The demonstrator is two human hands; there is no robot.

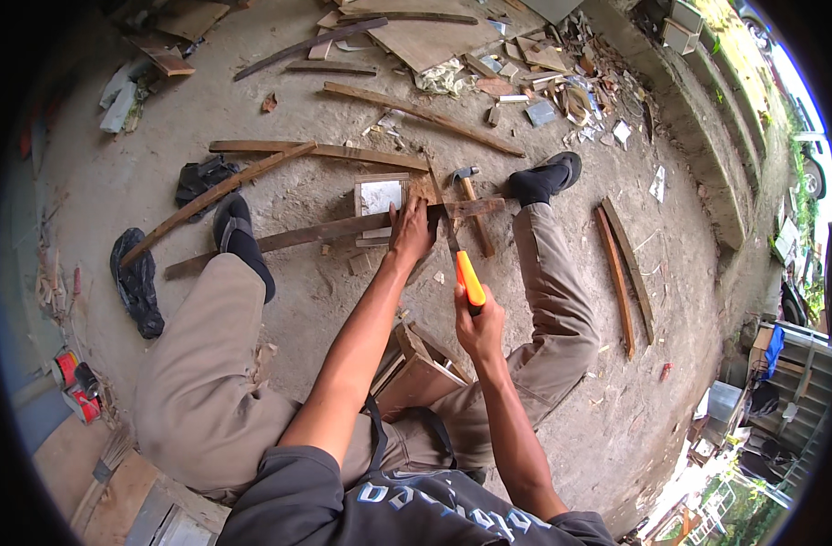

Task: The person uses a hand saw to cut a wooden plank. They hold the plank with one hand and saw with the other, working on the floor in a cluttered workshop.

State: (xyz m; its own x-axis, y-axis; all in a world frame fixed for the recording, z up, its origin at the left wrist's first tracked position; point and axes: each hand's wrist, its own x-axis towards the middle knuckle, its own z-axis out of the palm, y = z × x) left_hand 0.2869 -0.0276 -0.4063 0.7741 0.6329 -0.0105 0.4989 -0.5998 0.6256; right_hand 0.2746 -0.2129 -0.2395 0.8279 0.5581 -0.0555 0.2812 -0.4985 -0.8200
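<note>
My right hand is wrapped round the orange and black handle of a hand saw. Its narrow blade reaches away from me and crosses a long dark wooden strip. Just left of the blade, my left hand presses on that strip, its fingers bent over the wood. Beneath the strip stands a small wooden box with a white panel. A hammer with a wooden handle lies right of the blade, partly under the strip's right end.
More wooden strips lie on the dusty floor ahead, with two at the right. Black plastic bags lie at the left. Scrap and rubble spread at the far right, beside concrete steps. A wooden box stands between my legs.
</note>
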